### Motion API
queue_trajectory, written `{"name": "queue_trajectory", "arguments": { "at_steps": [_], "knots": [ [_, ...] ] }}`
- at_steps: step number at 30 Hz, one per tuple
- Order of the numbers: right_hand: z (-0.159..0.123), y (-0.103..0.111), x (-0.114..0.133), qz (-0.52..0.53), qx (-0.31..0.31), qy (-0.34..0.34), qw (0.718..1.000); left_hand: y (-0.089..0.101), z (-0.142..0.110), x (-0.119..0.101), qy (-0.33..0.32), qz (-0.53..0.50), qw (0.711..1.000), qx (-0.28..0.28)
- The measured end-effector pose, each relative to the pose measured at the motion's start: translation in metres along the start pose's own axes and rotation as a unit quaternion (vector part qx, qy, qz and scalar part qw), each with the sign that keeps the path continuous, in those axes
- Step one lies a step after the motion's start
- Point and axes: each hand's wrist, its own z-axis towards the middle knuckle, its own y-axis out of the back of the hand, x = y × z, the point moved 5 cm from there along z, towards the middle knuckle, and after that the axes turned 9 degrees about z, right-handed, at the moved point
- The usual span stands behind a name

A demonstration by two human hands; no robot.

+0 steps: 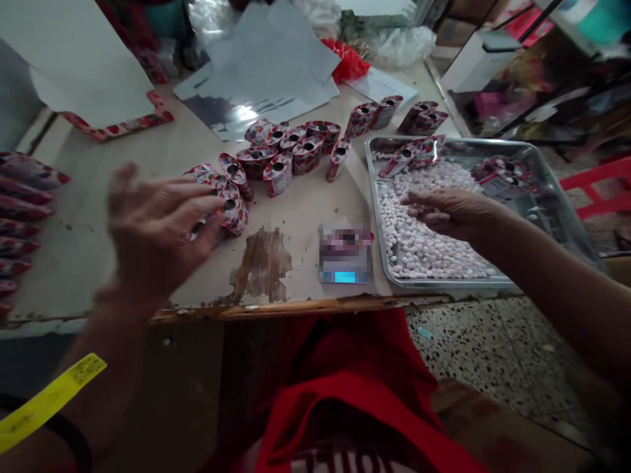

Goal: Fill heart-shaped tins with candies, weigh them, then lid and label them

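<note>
Left hand [158,233], blurred, fingers spread open over the small printed boxes [231,203] at centre-left of the table [305,203] — right hand [444,210], grip unclear, among candies [419,243] in the metal tray [542,197] — best pinch few, steadily.

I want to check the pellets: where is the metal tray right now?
In the head view, the metal tray sits on the table's right end, heaped with small pale pellets. The right hand rests in them.

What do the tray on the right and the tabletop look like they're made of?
The tray looks like bare metal, probably steel or aluminium: silvery, dull sheen, thin rolled rim. The tabletop seems to be laminated board: pale smooth surface, with a worn patch showing brown wood underneath.
</note>
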Motion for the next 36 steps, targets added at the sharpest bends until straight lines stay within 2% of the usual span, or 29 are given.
{"name": "queue_trajectory", "arguments": {
  "at_steps": [1, 2, 4, 7, 10, 12, 14, 17, 19, 20, 22, 24, 27, 31, 33, 36],
  "knots": [
    [-0.003, -0.004, -0.002, -0.002, 0.012, 0.007, 1.000, -0.012, -0.008, -0.032, -0.043, -0.011, 0.999, 0.020],
    [-0.006, -0.009, -0.003, 0.003, 0.033, 0.012, 0.999, -0.023, -0.013, -0.057, -0.057, -0.036, 0.997, 0.037],
    [-0.015, -0.023, -0.003, 0.026, 0.072, 0.013, 0.997, -0.047, -0.019, -0.087, -0.023, -0.114, 0.990, 0.084],
    [-0.030, -0.039, 0.000, 0.056, 0.077, 0.003, 0.995, -0.083, -0.021, -0.103, 0.073, -0.223, 0.954, 0.185],
    [-0.039, -0.043, 0.002, 0.065, 0.082, 0.007, 0.994, -0.107, -0.023, -0.111, 0.116, -0.253, 0.929, 0.243],
    [-0.038, -0.037, 0.005, 0.045, 0.104, 0.047, 0.992, -0.118, -0.027, -0.120, 0.109, -0.253, 0.927, 0.255],
    [-0.033, -0.024, 0.007, -0.026, 0.100, 0.127, 0.987, -0.127, -0.030, -0.133, 0.091, -0.262, 0.925, 0.262],
    [-0.030, -0.007, 0.004, -0.170, 0.033, 0.252, 0.952, -0.130, -0.025, -0.155, 0.053, -0.275, 0.930, 0.237],
    [-0.032, -0.005, -0.007, -0.173, -0.006, 0.290, 0.941, -0.123, -0.012, -0.171, -0.018, -0.238, 0.953, 0.188],
    [-0.033, -0.008, -0.015, -0.127, -0.015, 0.285, 0.950, -0.118, -0.005, -0.180, -0.069, -0.207, 0.962, 0.162],
    [-0.035, -0.019, -0.035, 0.020, -0.003, 0.233, 0.972, -0.110, 0.007, -0.196, -0.158, -0.148, 0.969, 0.117],
    [-0.036, -0.035, -0.052, 0.168, 0.028, 0.164, 0.972, -0.110, 0.015, -0.206, -0.198, -0.117, 0.969, 0.091],
    [-0.038, -0.052, -0.062, 0.291, 0.070, 0.115, 0.947, -0.121, 0.017, -0.208, -0.171, -0.112, 0.976, 0.072],
    [-0.038, -0.052, -0.061, 0.338, 0.095, 0.068, 0.934, -0.136, 0.008, -0.200, -0.102, -0.113, 0.986, 0.072],
    [-0.039, -0.051, -0.060, 0.340, 0.099, 0.039, 0.934, -0.134, 0.004, -0.198, -0.091, -0.106, 0.988, 0.070],
    [-0.042, -0.052, -0.058, 0.345, 0.104, 0.011, 0.933, -0.123, 0.002, -0.200, -0.123, -0.073, 0.988, 0.063]
  ]
}}
